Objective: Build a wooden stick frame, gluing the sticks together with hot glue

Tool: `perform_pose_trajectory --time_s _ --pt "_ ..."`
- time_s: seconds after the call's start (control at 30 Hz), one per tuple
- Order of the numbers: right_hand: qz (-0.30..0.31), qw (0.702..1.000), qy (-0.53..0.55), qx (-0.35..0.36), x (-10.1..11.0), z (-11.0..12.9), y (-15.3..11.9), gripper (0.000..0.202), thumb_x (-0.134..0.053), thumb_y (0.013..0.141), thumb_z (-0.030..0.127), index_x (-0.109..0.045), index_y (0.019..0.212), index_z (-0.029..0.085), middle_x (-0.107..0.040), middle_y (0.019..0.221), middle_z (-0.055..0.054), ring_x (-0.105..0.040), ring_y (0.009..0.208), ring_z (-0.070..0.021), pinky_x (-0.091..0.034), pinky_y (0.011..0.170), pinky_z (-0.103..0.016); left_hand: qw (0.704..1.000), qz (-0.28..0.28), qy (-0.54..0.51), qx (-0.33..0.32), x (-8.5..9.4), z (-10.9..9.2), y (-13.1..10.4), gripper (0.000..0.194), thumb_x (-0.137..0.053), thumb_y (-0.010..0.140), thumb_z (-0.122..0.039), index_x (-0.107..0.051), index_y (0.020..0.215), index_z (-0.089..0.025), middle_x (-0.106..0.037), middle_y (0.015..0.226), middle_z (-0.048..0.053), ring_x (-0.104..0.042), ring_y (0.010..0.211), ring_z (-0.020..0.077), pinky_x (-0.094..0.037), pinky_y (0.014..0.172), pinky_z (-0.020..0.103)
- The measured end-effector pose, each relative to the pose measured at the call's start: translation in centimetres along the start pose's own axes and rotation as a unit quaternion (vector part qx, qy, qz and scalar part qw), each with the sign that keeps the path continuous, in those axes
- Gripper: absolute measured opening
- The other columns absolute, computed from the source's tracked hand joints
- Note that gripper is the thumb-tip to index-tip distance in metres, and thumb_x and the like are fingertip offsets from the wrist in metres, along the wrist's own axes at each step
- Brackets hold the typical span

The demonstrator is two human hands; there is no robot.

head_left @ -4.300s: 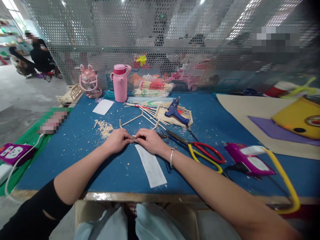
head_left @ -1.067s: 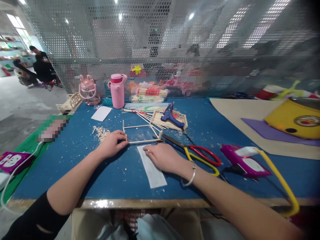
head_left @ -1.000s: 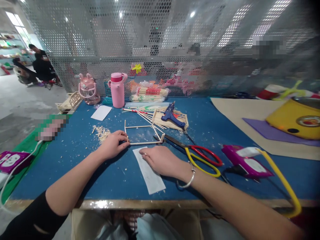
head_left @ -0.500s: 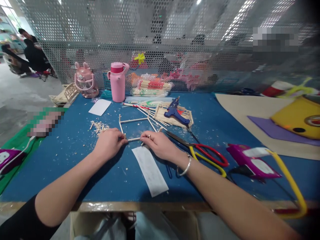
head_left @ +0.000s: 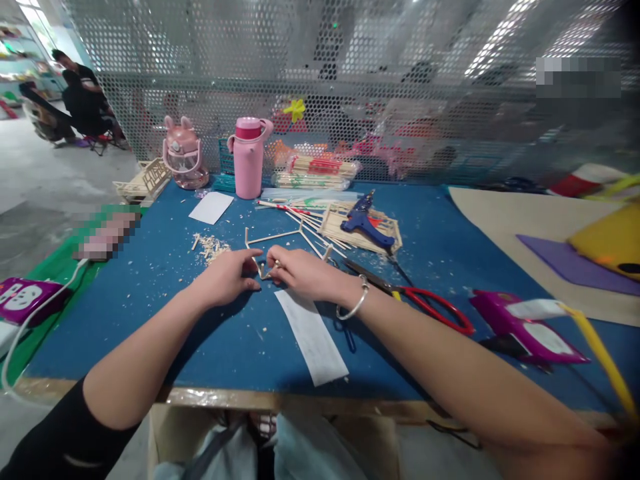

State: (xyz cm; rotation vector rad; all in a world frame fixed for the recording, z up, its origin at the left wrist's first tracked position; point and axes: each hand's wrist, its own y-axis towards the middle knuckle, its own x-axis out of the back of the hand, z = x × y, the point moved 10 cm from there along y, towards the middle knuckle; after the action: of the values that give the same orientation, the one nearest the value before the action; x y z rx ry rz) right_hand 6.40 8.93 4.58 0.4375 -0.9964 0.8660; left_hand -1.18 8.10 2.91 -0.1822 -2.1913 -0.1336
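Observation:
A frame of thin wooden sticks (head_left: 275,237) lies on the blue table, with short upright pieces at its corners. At its near left corner, my left hand (head_left: 227,277) has thumb and fingers apart, with nothing seen between them. My right hand (head_left: 300,272) is closed beside that corner, pinching a small stick piece; the fingers partly hide the frame's near side. A white paper strip (head_left: 313,340) lies just below my right hand. Red-and-yellow-handled scissors (head_left: 437,310) lie to the right, partly behind my right forearm.
A blue glue gun (head_left: 365,223) rests on a stick panel. Behind are a pink bottle (head_left: 249,160), a rabbit-eared bottle (head_left: 185,157) and packed sticks (head_left: 317,172). Wood scraps (head_left: 213,248) lie left, a purple device (head_left: 527,330) right. People sit far left.
My right hand has moved left along the near side to the left corner. My left hand has let go of the corner and opened. The view has shifted slightly.

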Motion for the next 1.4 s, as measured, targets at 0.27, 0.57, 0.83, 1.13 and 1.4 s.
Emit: perform_pose_trajectory --time_s 0.27,0.57,0.83,1.13,1.4 --pt "-0.028 0.999 0.018 -0.019 1.8 -1.3 -1.3 0.013 -0.038 0.087 0.022 -0.047 0.079 0.018 -0.058 0.066 0.001 -0.049 0.060 -0.0108 -0.031 0.058 -0.021 0.992 -0.024 0.081 -0.091 -0.8 -1.6 0.6 0.015 -0.058 0.078 -0.030 -0.069 0.079 -0.018 -0.064 0.075 0.004 -0.057 0.070 0.0158 -0.040 0.064 0.025" --pt "0.019 0.995 -0.045 -0.088 -0.6 -4.2 -8.1 0.019 -0.031 0.091 0.030 -0.045 0.081 0.020 -0.056 0.072 -0.002 -0.049 0.063 -0.0140 -0.030 0.057 -0.023 0.993 -0.034 0.096 -0.051 -0.2 -0.2 0.7 0.013 -0.059 0.076 -0.025 -0.068 0.072 -0.017 -0.065 0.077 0.005 -0.059 0.072 0.0165 -0.042 0.068 0.026" --pt "-0.017 0.995 -0.008 -0.097 0.4 -4.7 -7.9 0.018 -0.034 0.090 0.027 -0.048 0.082 0.019 -0.057 0.067 -0.001 -0.050 0.061 -0.0132 -0.031 0.058 -0.023 0.992 -0.004 0.084 -0.096 -1.1 -1.5 0.3 0.014 -0.057 0.078 -0.026 -0.067 0.073 -0.018 -0.064 0.077 0.004 -0.058 0.074 0.0169 -0.043 0.068 0.028" --pt "-0.152 0.987 -0.058 0.002 3.8 0.9 -3.8 0.020 -0.038 0.088 0.034 -0.051 0.085 0.019 -0.055 0.064 0.000 -0.044 0.054 -0.0114 -0.024 0.053 -0.022 0.973 -0.144 -0.041 -0.174 3.4 -5.4 -2.2 0.026 -0.055 0.079 -0.029 -0.060 0.102 -0.018 -0.065 0.088 0.005 -0.059 0.081 0.0155 -0.046 0.074 0.029" --pt "-0.183 0.983 0.013 0.026 3.6 2.6 -1.7 0.013 -0.043 0.084 0.031 -0.047 0.080 0.019 -0.054 0.067 0.000 -0.045 0.060 -0.0122 -0.025 0.055 -0.023 0.972 -0.135 -0.164 -0.101 2.9 -3.6 -1.5 0.032 -0.059 0.073 -0.023 -0.061 0.105 -0.017 -0.070 0.086 0.004 -0.062 0.076 0.0153 -0.048 0.073 0.028"
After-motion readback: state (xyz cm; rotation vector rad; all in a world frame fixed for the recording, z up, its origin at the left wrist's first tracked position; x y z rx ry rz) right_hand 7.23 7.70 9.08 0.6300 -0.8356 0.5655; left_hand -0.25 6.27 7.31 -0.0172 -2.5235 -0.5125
